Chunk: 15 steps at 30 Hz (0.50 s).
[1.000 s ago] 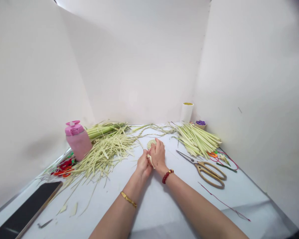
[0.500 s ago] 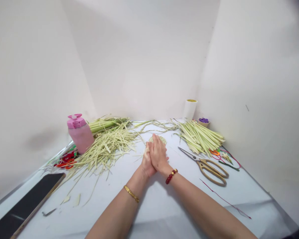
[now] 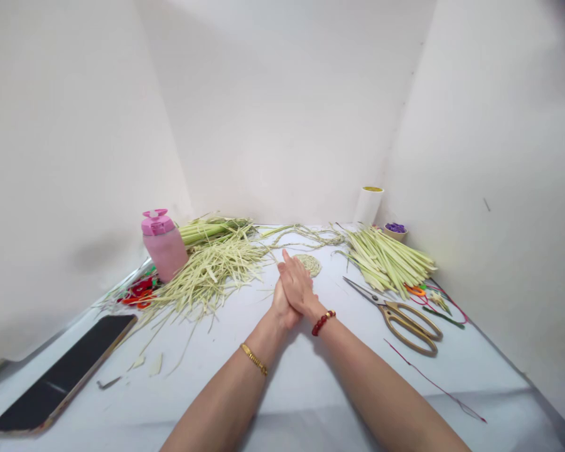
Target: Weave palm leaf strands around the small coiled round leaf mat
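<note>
Right hand point(image 3: 297, 285) pressed flat over left hand point(image 3: 281, 309); right fingers straight, together; left fingers hidden. Coil point(image 3: 311, 264) seen just beyond.

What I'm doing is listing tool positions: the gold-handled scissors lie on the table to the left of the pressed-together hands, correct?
No. The head view shows the gold-handled scissors on the table to the right of the left hand and right hand, which are pressed together; the rest holds.
</note>
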Motion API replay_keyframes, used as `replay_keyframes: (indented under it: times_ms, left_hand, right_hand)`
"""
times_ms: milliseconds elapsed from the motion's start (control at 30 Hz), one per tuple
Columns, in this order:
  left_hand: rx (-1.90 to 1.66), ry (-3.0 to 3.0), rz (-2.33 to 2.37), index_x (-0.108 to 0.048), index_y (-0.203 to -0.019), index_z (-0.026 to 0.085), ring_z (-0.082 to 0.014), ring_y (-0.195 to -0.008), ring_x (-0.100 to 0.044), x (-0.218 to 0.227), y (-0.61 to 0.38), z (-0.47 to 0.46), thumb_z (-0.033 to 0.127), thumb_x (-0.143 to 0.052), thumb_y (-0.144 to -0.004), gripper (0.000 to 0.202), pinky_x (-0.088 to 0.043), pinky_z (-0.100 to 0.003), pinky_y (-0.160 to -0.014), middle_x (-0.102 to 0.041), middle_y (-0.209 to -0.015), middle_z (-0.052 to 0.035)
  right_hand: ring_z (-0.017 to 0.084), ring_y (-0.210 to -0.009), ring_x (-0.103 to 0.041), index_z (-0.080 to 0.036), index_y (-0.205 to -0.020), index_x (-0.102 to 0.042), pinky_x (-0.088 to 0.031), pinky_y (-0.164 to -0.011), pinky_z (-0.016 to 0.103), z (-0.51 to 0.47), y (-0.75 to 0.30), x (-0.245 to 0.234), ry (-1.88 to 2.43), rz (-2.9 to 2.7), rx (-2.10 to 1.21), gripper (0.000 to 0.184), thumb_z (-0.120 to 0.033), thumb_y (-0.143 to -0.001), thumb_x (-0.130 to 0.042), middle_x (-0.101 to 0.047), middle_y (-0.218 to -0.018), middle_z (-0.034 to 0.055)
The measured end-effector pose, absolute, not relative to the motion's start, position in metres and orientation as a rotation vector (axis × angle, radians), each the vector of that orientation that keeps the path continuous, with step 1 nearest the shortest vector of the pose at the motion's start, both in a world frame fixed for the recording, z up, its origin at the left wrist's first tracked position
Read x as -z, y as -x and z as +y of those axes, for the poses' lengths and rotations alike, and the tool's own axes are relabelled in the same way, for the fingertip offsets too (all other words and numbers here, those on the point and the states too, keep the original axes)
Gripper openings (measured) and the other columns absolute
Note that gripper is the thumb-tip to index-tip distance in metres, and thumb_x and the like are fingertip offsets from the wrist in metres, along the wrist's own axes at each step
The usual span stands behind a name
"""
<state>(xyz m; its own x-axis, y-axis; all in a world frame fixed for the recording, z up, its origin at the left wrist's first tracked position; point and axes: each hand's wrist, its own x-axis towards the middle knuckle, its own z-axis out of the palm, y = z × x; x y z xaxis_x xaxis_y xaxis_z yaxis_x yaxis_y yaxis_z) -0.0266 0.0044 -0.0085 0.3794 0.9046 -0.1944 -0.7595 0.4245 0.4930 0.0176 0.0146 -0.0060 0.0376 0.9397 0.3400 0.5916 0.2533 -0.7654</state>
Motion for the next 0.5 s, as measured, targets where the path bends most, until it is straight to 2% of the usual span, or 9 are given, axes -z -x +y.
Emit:
replay_keyframes:
  times_ms: [100, 233, 400, 500]
  left_hand:
    - [-1.124, -0.345, 0.455, -0.059, -0.117, 0.023, -0.023, -0.105, -0.058, -0.001, 0.024, 0.006, 0.05, -0.046, -0.087, 0.043, -0.046, -0.037, -0.091, -0.063, -0.118, -0.0066]
    - [-1.161, -0.362, 0.399, -0.055, -0.123, 0.021, -0.0203, -0.109, -0.057, -0.004, 0.022, 0.01, 0.051, -0.036, -0.091, 0.047, -0.043, -0.033, -0.096, -0.063, -0.119, -0.0071]
    - [-1.069, -0.42, 0.342, -0.044, -0.135, 0.02, -0.0186, -0.121, -0.051, 0.001, 0.014, 0.009, 0.049, -0.025, -0.094, 0.053, -0.034, -0.033, -0.106, -0.058, -0.128, -0.0085]
    - [-0.982, -0.445, 0.341, -0.045, -0.133, 0.017, -0.0183, -0.118, -0.054, 0.004, 0.012, 0.007, 0.046, -0.026, -0.095, 0.052, -0.037, -0.032, -0.103, -0.061, -0.123, -0.0105]
  right_hand:
    - [0.025, -0.135, -0.026, -0.021, -0.143, -0.033, -0.016, -0.108, 0.044, 0.03, -0.024, 0.004, 1.468, -1.676, -0.438, 0.053, -0.043, -0.095, -0.027, -0.039, -0.144, 0.009]
    - [0.027, -0.12, -0.041, -0.013, -0.132, -0.048, -0.026, -0.1, 0.042, 0.04, -0.031, -0.005, 1.494, -1.666, -0.081, 0.045, -0.034, -0.094, -0.036, -0.058, -0.121, 0.0148]
    - [0.028, -0.105, -0.046, -0.01, -0.116, -0.057, -0.028, -0.095, 0.043, 0.041, -0.051, -0.014, 1.548, -1.694, 0.221, 0.033, -0.027, -0.092, -0.041, -0.062, -0.104, 0.0164]
    - [0.027, -0.101, -0.047, -0.012, -0.106, -0.06, -0.029, -0.093, 0.042, 0.037, -0.067, -0.017, 1.594, -1.694, 0.228, 0.026, -0.021, -0.09, -0.042, -0.062, -0.099, 0.0161]
